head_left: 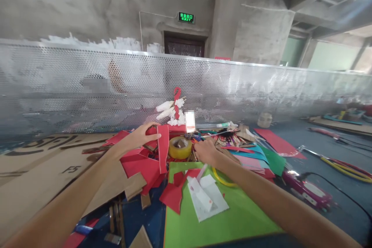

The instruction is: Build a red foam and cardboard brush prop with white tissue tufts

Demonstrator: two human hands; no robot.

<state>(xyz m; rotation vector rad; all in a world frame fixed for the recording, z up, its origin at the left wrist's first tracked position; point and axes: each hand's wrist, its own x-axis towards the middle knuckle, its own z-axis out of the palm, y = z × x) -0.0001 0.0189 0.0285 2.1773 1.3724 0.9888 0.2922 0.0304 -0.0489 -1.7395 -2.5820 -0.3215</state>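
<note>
Pinched in my left hand (147,133) is the top of a red strip (163,149), which hangs down beside a roll of yellow tape (180,148). My right hand (205,150) is closed to the right of the tape, around something small and orange-red that I cannot make out. In front of the hands lies a green board (232,217) with cut red pieces (172,197) and folded white paper (207,201) on it. More red sheets (142,166) lie below my left hand.
Brown cardboard (37,178) covers the left side. Blue and pink papers, a purple tool (309,192) with a black cord and yellow-handled pliers (343,166) lie right. A perforated metal screen (130,85) stands behind, with a red-and-white ornament (176,108) before it.
</note>
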